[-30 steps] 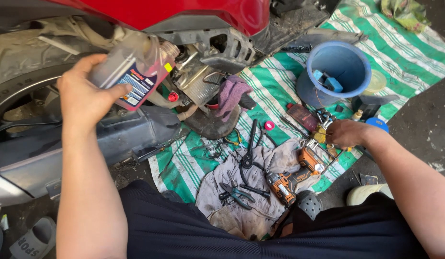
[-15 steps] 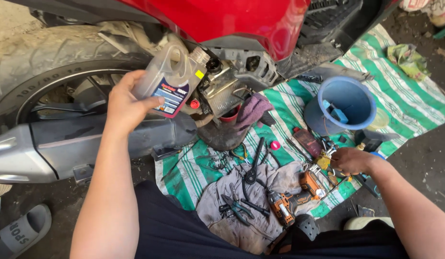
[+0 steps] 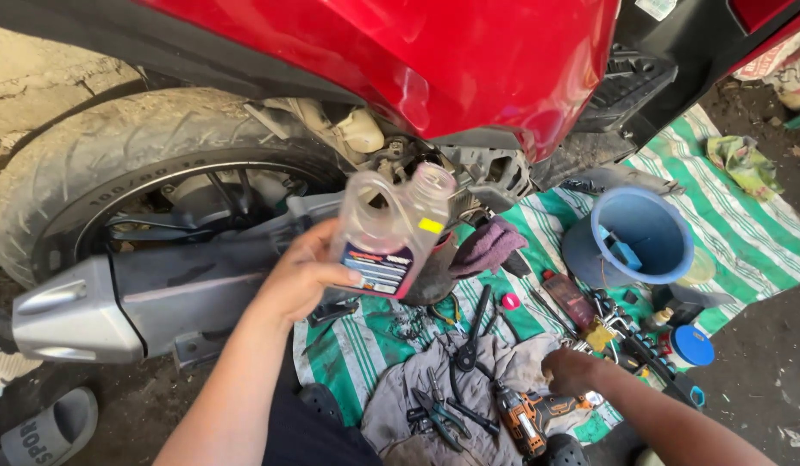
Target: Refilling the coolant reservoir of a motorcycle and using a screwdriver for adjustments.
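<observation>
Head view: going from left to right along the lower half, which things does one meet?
Grey sandal → silver exhaust muffler → left hand with clear plastic bottle → black pliers → right hand → blue bucket.

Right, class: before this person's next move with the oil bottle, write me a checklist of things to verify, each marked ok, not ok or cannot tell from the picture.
1. Left hand grips the clear bottle firmly: ok.
2. Bottle mouth reaches the engine opening: cannot tell; the opening is hidden.
3. Bottle has drained: ok; it looks nearly empty, a pink trace at the bottom.
4. Right hand is free: cannot tell; it rests by the orange drill on the grey rag.
5. Pink cap within reach: ok; it lies on the striped mat.
6. Pliers kept off the dirt: ok.
</observation>
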